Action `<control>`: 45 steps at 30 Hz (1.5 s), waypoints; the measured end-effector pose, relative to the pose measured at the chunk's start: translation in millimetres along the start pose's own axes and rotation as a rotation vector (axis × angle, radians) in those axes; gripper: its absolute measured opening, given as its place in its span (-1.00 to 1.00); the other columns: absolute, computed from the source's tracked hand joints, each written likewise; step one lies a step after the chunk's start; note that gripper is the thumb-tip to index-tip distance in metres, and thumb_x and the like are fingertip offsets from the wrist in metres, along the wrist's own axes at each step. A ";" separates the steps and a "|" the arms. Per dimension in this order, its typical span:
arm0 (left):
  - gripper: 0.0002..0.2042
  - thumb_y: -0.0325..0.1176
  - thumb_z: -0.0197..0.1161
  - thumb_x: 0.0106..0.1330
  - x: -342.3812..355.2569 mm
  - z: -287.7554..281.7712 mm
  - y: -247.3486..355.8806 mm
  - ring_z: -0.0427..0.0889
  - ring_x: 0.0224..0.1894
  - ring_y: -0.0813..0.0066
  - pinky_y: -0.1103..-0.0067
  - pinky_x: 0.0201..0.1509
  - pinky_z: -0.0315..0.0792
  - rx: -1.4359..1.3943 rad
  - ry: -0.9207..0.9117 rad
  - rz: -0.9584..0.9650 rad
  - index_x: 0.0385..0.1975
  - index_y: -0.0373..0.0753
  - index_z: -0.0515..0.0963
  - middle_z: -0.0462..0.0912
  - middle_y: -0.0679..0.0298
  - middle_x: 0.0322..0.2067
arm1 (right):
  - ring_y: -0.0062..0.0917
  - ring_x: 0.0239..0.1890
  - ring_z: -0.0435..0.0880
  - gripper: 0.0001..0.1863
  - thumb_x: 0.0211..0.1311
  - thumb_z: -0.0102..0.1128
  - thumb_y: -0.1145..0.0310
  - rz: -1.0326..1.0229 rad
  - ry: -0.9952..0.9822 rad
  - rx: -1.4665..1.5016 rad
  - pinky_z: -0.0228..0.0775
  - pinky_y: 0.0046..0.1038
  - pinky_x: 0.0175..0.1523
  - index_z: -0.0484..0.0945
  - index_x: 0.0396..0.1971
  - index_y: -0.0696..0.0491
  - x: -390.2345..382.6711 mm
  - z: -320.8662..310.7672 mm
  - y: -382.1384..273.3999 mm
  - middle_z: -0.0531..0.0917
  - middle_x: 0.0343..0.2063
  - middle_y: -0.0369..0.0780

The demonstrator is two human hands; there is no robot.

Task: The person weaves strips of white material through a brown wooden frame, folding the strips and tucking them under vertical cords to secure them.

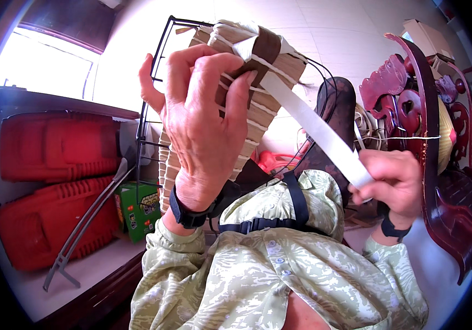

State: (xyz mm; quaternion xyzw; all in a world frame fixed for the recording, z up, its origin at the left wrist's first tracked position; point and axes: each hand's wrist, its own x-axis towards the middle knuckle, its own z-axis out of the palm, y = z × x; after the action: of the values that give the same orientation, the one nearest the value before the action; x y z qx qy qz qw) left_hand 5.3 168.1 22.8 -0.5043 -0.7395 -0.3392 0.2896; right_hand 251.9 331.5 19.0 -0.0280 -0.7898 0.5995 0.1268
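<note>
A half-woven basket-like piece (261,113) of tan strips and white cord stands in front of me on a black wire frame (162,60). My left hand (206,110) is closed at its upper part, thumb and fingers pinching the weave beside a wide brown band (266,47). From under that thumb a flat white strip (316,129) runs slanting down to the right, pulled straight. My right hand (390,179) is closed round the strip's other end, apart from the weave. Part of the weave is hidden behind my left hand.
At left lie two red plastic objects (60,146), a green box (137,209) and a grey metal bar (90,220). A carved dark red wooden chair (431,148) stands at right, with a cardboard box (428,38) behind it. A white cord (406,137) stretches to the chair.
</note>
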 end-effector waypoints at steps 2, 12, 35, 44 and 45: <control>-0.79 -0.45 0.50 0.09 1.7 -0.6 1.3 0.56 -0.03 0.27 0.23 0.37 0.17 0.006 -0.001 -0.010 -0.28 -0.16 0.64 0.62 0.24 -0.18 | -0.43 -0.55 0.64 -0.91 0.12 0.44 0.53 -0.230 -0.102 0.145 0.37 -0.37 -0.45 0.69 -0.41 0.22 2.6 -14.1 -8.7 0.64 -0.58 -0.21; -0.79 -0.29 0.39 0.25 -8.5 -4.6 -5.3 0.57 0.14 0.26 0.05 0.55 -0.28 -0.139 -0.033 -0.006 -0.18 -0.20 0.63 0.60 0.22 0.09 | -0.54 -0.69 0.56 -0.83 0.28 0.31 0.50 -0.179 0.390 0.534 0.41 -0.56 -0.57 0.52 -0.24 0.21 56.9 49.0 -6.6 0.68 -0.55 -0.06; -0.87 -0.31 0.33 0.30 -9.5 -23.0 3.9 0.56 0.15 0.33 0.18 0.58 -0.31 -0.316 -0.179 -0.116 -0.34 -0.23 0.68 0.75 0.29 -0.19 | -0.38 -0.46 0.60 -0.82 0.00 0.52 0.48 -0.174 0.486 -0.453 0.33 -0.36 -0.30 0.66 -0.41 0.08 53.8 92.2 25.0 0.66 -0.53 -0.27; -0.80 -0.24 0.52 0.12 -11.8 -28.3 8.2 0.48 0.27 0.20 0.20 0.57 -0.19 -0.256 -0.236 -0.080 -0.38 -0.18 0.67 0.74 0.30 -0.05 | -0.35 -0.42 0.64 -0.87 0.11 0.43 0.52 -0.017 0.324 -0.438 0.41 -0.37 -0.27 0.64 -0.37 0.14 34.5 63.9 30.8 0.67 -0.44 -0.18; -0.80 -0.25 0.50 0.15 -13.3 -26.4 7.1 0.49 0.27 0.20 0.20 0.57 -0.16 -0.248 -0.223 -0.072 -0.35 -0.19 0.68 0.73 0.28 -0.03 | -0.36 -0.41 0.65 -0.87 0.12 0.42 0.52 0.004 0.344 -0.436 0.43 -0.38 -0.27 0.64 -0.35 0.16 33.2 62.9 28.7 0.67 -0.43 -0.17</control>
State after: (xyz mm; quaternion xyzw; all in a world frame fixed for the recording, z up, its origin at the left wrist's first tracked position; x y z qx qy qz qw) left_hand 18.6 141.7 30.0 -0.5439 -0.7371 -0.3798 0.1290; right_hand 202.0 287.0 -18.5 -0.1577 -0.8669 0.4019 0.2489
